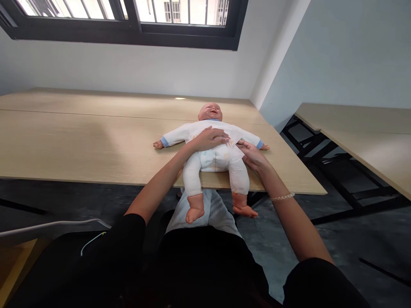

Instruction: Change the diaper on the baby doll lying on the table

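On the counter (pixel 80 145), doll (pixel 215 161) lay with sleeves (pixel 175 135) on, loose flap (pixel 236 152) apparently left to settle; left hand (pixel 211 139) flat across its front, right hand (pixel 254 157) beside, grip unclear

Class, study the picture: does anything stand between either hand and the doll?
Nothing visible blocks the way to the doll. The left hand lies across its clothed belly; the right hand is beside its waist, at a loose white flap.

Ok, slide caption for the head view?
Doll on a table, left hand across its belly, right hand at its side.
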`<control>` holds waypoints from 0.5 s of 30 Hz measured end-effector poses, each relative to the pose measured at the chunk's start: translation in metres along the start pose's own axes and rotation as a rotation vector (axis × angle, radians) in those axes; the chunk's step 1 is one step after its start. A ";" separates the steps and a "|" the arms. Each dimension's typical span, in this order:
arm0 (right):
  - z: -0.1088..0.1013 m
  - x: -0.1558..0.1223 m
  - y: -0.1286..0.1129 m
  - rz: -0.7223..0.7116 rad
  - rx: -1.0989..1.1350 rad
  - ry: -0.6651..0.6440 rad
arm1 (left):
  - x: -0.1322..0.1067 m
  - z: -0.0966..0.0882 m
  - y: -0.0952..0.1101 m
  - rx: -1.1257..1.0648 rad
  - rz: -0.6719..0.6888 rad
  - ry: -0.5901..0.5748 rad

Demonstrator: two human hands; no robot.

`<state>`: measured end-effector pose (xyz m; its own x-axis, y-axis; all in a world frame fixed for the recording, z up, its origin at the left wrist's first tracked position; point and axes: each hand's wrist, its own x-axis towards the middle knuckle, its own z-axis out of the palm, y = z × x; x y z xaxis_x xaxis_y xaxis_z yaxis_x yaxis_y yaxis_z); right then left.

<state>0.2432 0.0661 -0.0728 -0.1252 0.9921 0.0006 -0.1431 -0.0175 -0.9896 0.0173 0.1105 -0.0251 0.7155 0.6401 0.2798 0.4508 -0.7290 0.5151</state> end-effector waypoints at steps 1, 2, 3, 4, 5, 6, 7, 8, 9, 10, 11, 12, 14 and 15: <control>0.001 0.000 0.000 -0.007 -0.005 -0.008 | 0.000 0.000 0.000 -0.001 0.003 0.001; 0.001 -0.001 0.000 -0.013 -0.012 -0.013 | 0.000 0.000 0.001 -0.001 0.006 0.003; 0.002 -0.002 0.000 -0.018 -0.022 -0.015 | 0.000 0.000 0.001 0.002 0.007 0.005; 0.003 -0.003 -0.001 -0.020 -0.032 -0.022 | 0.000 -0.001 0.002 0.005 0.007 0.006; 0.004 -0.005 -0.001 -0.022 -0.041 -0.037 | -0.001 -0.001 0.002 0.009 0.005 0.006; 0.006 -0.006 -0.002 -0.026 -0.051 -0.056 | -0.001 -0.001 0.003 0.012 0.000 0.006; 0.007 -0.008 -0.004 -0.032 -0.063 -0.076 | -0.001 -0.001 0.003 0.014 -0.005 0.006; 0.008 -0.009 -0.004 -0.041 -0.075 -0.091 | -0.001 -0.001 0.004 0.015 -0.010 0.004; 0.008 -0.011 -0.005 -0.052 -0.086 -0.098 | -0.001 -0.001 0.004 0.015 -0.014 0.003; 0.009 -0.012 -0.006 -0.062 -0.097 -0.097 | -0.001 -0.001 0.004 0.014 -0.015 0.003; 0.009 -0.013 -0.006 -0.070 -0.110 -0.089 | -0.001 -0.001 0.003 0.015 -0.015 0.004; 0.009 -0.013 -0.006 -0.072 -0.126 -0.079 | -0.001 -0.001 0.003 0.015 -0.013 0.004; 0.009 -0.013 -0.005 -0.072 -0.163 -0.054 | 0.000 0.000 0.001 0.018 -0.005 0.005; 0.008 -0.012 -0.004 -0.074 -0.182 -0.042 | 0.000 0.000 0.000 0.019 -0.001 0.005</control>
<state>0.2372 0.0530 -0.0673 -0.1628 0.9837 0.0762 0.0258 0.0815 -0.9963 0.0174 0.1105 -0.0249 0.7124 0.6422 0.2829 0.4619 -0.7326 0.5000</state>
